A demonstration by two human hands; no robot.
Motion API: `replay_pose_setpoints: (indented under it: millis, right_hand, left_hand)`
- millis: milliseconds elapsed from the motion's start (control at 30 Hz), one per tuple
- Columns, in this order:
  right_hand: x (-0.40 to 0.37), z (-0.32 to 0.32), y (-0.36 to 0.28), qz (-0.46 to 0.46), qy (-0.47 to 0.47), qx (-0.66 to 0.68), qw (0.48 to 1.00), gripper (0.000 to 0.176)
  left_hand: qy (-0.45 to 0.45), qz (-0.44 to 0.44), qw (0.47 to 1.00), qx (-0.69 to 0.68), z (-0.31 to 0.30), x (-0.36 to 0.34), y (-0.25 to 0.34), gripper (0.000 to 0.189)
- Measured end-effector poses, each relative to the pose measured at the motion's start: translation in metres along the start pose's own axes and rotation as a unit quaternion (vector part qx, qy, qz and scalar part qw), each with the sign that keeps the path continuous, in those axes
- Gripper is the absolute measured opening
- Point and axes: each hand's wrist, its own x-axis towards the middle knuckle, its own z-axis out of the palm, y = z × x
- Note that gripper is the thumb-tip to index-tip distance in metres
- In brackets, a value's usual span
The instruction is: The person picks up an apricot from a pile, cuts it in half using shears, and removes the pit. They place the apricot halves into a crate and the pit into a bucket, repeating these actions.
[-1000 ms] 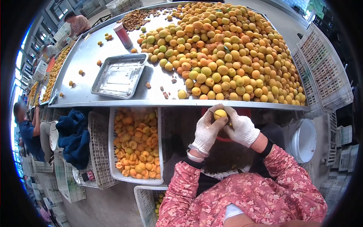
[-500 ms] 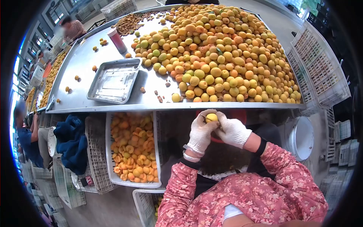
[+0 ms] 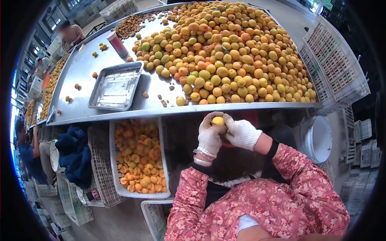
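Both my hands wear white knitted gloves with soiled fingertips and meet just below the table's front edge. My left hand [image 3: 210,138] wraps its fingers around a yellow apricot [image 3: 218,121], whose top shows between the gloves. From the other side, my right hand [image 3: 243,133] presses its thumb and fingers against the same fruit. Behind the hands, partly hidden, is a red tub [image 3: 250,117]. To the left, a white crate [image 3: 164,168] holds halved apricots [image 3: 138,154]. A big heap of whole apricots [image 3: 225,56] lies on the metal table [image 3: 76,108] ahead.
A metal tray [image 3: 91,98] and a red cup with a pale lid [image 3: 117,45] stand on the table. Pits [image 3: 128,27] lie at its far left. A white bucket [image 3: 319,140] and plastic crates [image 3: 337,60] are at right. Another person [image 3: 71,34] works at far left.
The view has shifted slightly, so the table and crates sit a little further left and higher. Both hands stay closed around the apricot, its yellow top still showing.
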Motion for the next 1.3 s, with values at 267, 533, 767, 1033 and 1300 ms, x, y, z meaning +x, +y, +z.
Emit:
replay_pose_setpoints:
  millis: [267, 533, 767, 1033, 1300]
  right_hand:
    - [0.003, 0.005, 0.006, -0.021, 0.028, 0.098, 0.995, 0.056]
    - [0.002, -0.03, -0.003, 0.023, -0.052, 0.377, 0.924, 0.059]
    - [0.001, -0.038, -0.02, 0.038, 0.055, 0.313, 0.948, 0.067]
    - [0.008, -0.048, -0.047, 0.11, 0.038, 0.261, 0.958, 0.048]
    - [0.008, -0.046, -0.017, 0.151, 0.032, 0.693, 0.705, 0.024]
  left_hand:
    - [0.014, 0.006, 1.0, -0.013, -0.003, -0.007, 0.0, 0.048]
    - [-0.073, 0.001, 0.992, -0.107, -0.012, -0.011, 0.008, 0.051]
    - [-0.074, 0.086, 0.993, 0.018, -0.006, -0.016, 0.013, 0.054]
    - [-0.018, 0.195, 0.896, 0.399, 0.002, -0.026, 0.019, 0.047]
    - [-0.077, 0.032, 0.975, -0.206, -0.01, -0.026, 0.031, 0.043]
